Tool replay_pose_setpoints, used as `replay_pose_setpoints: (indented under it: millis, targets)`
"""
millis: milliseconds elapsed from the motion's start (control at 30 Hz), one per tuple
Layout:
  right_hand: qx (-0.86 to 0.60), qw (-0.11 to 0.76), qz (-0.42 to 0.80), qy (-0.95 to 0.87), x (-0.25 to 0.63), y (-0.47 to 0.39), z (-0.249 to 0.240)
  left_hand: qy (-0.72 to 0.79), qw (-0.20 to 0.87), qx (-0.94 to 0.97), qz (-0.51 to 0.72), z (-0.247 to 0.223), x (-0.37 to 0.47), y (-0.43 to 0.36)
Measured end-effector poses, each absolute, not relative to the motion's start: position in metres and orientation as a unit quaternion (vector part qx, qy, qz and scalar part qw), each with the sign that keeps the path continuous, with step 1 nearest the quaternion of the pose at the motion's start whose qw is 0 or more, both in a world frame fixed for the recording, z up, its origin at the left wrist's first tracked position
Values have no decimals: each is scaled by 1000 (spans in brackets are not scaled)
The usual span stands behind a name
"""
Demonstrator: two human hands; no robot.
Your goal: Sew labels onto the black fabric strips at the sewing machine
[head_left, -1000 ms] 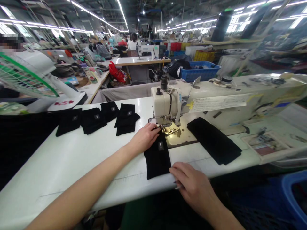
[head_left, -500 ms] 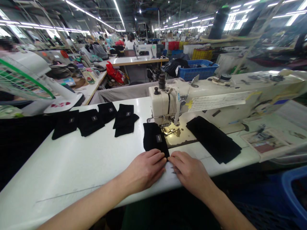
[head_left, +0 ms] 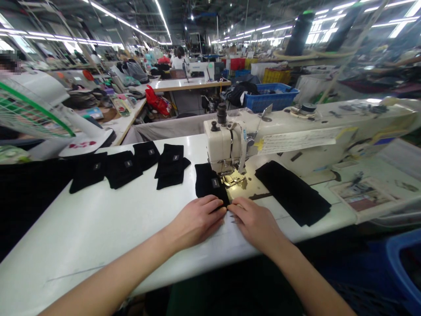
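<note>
A black fabric piece (head_left: 205,182) with a small grey label lies along the left side of the sewing machine's lit needle area (head_left: 233,179). Its near end is under the fingertips of my left hand (head_left: 200,219), which are pressed together on it. My right hand (head_left: 255,221) pinches the near right corner of the same piece, with a small pointed metal tool (head_left: 234,218) showing beneath its fingers. The two hands nearly touch at that corner. Right of the needle area rests a stack of black fabric (head_left: 291,191).
Labelled black pieces (head_left: 171,164) lie in several piles at the table's back left. The sewing machine (head_left: 283,131) spans the right side. A green-rimmed fan (head_left: 36,105) stands at left. Blue baskets (head_left: 271,97) are behind the machine and at lower right. A person sits further back.
Both hands have moved forward a little, toward the machine. The labelled black piece has slid forward with them, its edge now closer alongside the needle area.
</note>
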State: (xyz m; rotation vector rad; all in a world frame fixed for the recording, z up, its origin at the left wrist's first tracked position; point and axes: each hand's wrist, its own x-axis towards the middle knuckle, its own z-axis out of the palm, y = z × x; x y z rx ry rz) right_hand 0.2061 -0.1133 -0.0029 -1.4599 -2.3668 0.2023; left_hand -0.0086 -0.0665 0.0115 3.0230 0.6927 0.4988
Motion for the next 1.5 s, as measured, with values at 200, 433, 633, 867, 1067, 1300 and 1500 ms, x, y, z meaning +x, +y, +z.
replay_pose_setpoints:
  millis: [200,433,633,867,1067,1300,1500]
  targets:
    - [-525,173,64,-831,205,-104,-2,215,7,963,163,11,-10,-55]
    - [-530,163,50,-830,203,-96,3,215,10,962,167,12,-10,-41]
    - [-541,188,36,-819,209,-100,-1,210,8,961,181,11,-10,-29]
    - [-568,258,-25,-781,239,-111,2,225,2,959,172,10,-12,-16]
    - [-609,280,-58,-740,264,-120,7,235,2,956,177,13,-12,-7]
    - [-682,246,-137,-675,292,-121,7,255,-15,953,163,14,-11,1]
    - [-693,236,-141,-666,307,-119,3,265,-14,950,166,12,-11,4]
